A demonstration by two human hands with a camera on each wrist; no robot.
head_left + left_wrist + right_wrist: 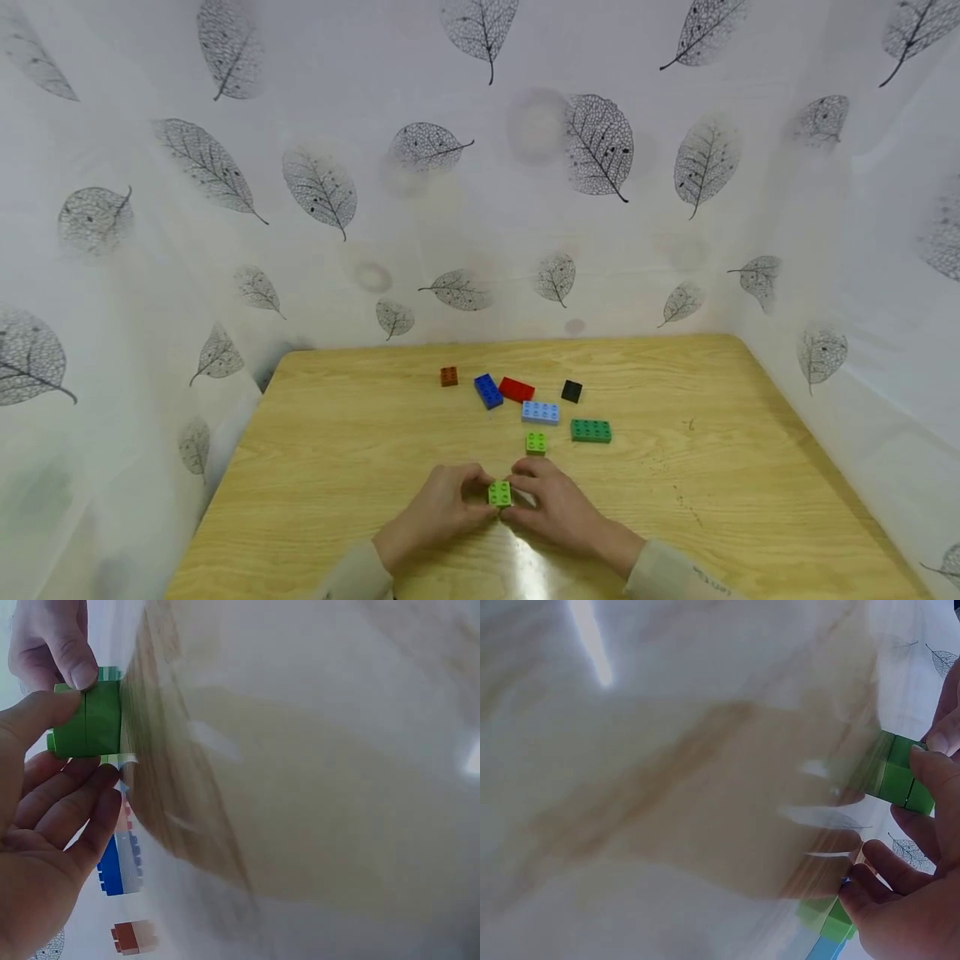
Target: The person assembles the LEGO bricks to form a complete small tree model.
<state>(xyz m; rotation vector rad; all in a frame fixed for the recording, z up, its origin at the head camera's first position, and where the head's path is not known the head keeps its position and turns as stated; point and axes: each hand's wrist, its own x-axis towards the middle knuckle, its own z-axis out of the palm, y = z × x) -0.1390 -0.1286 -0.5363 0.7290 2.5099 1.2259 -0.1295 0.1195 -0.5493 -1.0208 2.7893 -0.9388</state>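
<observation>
A stack of two light green toy building bricks [499,493], one on the other with a seam between them, stands on the table near its front. From the left, my left hand [444,504] pinches the stack between thumb and fingers. My right hand [558,508] pinches it from the right, its thumb on the near side. In the left wrist view, the left thumb [45,714] lies across the stack's side. The right thumb [934,771] presses the stack in the right wrist view. Just beyond the hands sits another light green brick [536,443].
Farther back on the wooden table [337,467] lie a dark green brick [591,431], a light blue one [540,412], a red one [517,389], a blue one [488,391], a black one [572,391] and an orange-brown one [448,377]. A leaf-patterned curtain [495,225] surrounds the back and sides.
</observation>
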